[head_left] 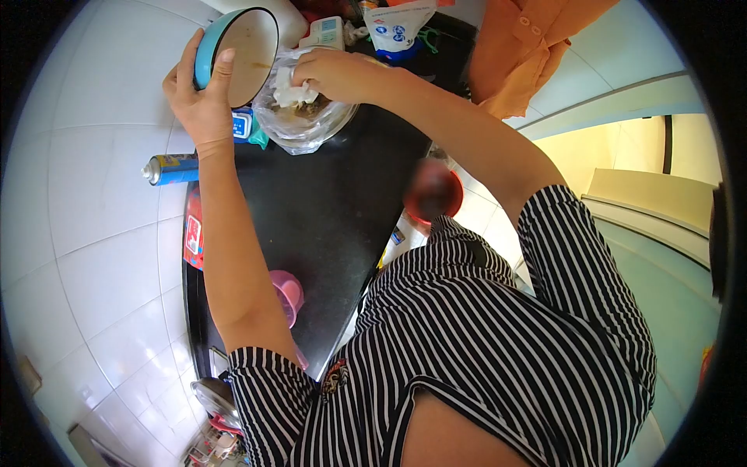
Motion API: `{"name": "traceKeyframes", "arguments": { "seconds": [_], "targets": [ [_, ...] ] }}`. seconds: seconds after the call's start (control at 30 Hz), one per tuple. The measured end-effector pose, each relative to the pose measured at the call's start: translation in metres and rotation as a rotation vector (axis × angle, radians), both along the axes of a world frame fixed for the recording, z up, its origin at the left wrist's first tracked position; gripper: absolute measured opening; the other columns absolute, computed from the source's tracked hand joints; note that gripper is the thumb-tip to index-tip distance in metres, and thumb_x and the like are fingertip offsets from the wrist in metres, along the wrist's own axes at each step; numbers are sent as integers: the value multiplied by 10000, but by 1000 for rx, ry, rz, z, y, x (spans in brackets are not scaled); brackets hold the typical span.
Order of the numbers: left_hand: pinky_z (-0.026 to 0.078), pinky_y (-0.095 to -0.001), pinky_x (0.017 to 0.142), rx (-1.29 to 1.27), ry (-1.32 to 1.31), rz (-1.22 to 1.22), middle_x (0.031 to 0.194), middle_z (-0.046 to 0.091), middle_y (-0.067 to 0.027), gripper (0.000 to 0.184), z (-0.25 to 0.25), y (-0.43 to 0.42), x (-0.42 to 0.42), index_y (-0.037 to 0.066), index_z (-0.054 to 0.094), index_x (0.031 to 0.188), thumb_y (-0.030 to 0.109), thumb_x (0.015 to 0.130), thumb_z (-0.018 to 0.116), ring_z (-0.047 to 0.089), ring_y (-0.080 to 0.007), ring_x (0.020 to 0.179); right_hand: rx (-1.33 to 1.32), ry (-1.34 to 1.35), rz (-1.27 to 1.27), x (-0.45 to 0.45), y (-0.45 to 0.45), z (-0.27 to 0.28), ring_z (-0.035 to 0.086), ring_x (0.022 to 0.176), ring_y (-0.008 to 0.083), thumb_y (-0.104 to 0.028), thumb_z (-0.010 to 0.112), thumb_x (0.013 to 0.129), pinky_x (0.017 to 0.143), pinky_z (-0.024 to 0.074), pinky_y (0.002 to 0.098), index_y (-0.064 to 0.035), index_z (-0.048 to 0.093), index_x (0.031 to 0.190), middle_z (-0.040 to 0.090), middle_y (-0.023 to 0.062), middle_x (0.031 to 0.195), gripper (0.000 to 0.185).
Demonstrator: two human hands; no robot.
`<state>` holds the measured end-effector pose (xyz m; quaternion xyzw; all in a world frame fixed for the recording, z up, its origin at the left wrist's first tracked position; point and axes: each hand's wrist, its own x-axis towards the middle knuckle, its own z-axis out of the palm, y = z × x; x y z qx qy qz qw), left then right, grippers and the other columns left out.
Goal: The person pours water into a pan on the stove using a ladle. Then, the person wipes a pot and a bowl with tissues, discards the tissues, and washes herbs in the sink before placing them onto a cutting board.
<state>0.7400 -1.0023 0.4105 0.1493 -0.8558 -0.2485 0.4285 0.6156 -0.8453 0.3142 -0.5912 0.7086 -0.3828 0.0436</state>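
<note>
Sitting on the glossy black counter [311, 210] at 8 o'clock: pink plastic cup [289, 294]. Farther, at 11 o'clock: open clear plastic bag [299, 140], brownish scraps [313, 108] inside. Right hand [334, 74], over the bag, has fingers closed on a crumpled white tissue-like wad [292, 95]. Left hand [201, 105], also 11 o'clock, grips a round teal bowl [255, 62], white inside, tilted. Beyond, 12 o'clock: white printed pouch [398, 31].

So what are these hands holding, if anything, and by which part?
The left hand grips the teal bowl by its rim, thumb inside, fingers outside. The right hand appears to hold a crumpled white wad; the exact grip is hidden.
</note>
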Motion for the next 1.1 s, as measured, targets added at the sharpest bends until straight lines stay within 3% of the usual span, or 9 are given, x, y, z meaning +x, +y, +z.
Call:
{"name": "traceKeyframes", "arguments": {
  "seconds": [0.23,0.3,0.5,0.63,0.7,0.83,0.9,0.97,1.1],
  "targets": [
    [439,-388,967,-169,-64,4,1130,558,-142,544,-6,3,6,215,675,1280,487,818,768,547,-288,1061,-273,-64,-197,10,-14,3,594,1047,301,-39,587,860,900,496,418,-85,707,1053,623,104,1098,232],
    [438,-387,969,-196,-79,-3,1129,559,-139,550,-9,5,5,217,678,1277,484,806,778,543,-288,1071,-337,110,-217,12,-24,11,597,1038,324,-19,634,815,896,506,408,-92,719,1049,626,123,1081,260],
    [435,-386,976,-240,-81,-29,1145,552,-138,566,-16,14,2,220,684,1269,474,778,804,531,-288,1101,-93,359,-303,24,-50,15,596,1102,360,-79,683,752,872,551,409,0,719,1010,654,162,1122,272],
    [429,-375,985,-128,-12,19,1163,532,-141,557,-16,15,1,221,683,1270,463,783,806,529,-289,1110,-44,312,-242,23,-42,11,579,1125,371,-73,716,711,899,535,429,-32,727,1034,652,141,1146,325],
    [423,-372,995,-152,-36,44,1174,525,-143,530,-15,11,1,210,675,1279,435,814,793,530,-288,1112,-164,184,-164,26,-31,4,576,1091,328,-9,655,723,919,495,382,-117,749,973,651,98,1058,288],
    [443,-383,987,56,37,83,1199,538,-156,491,-10,12,4,154,647,1305,393,885,732,548,-281,1097,-235,102,-174,21,-24,-19,600,1045,324,-7,616,777,888,502,400,-102,743,993,651,108,1061,267],
    [453,-383,984,146,45,117,1232,547,-164,495,-10,13,4,119,631,1318,378,905,714,557,-275,1104,-367,-233,-383,23,-21,-25,629,963,327,-40,602,827,859,510,417,-70,731,1022,656,141,1054,236],
    [472,-376,979,278,121,6,1300,560,-171,535,-13,10,5,42,594,1333,369,922,694,568,-258,1130,-407,-300,-456,22,-25,-25,637,920,337,-72,604,846,836,510,417,-56,722,1032,666,156,1020,220],
    [475,-370,984,254,108,-31,1330,564,-166,572,-19,19,4,-4,564,1342,363,923,694,568,-245,1152,-357,-546,-475,28,-37,-15,642,912,383,-169,619,836,831,506,437,-34,728,988,668,214,938,230]
  ]
}}
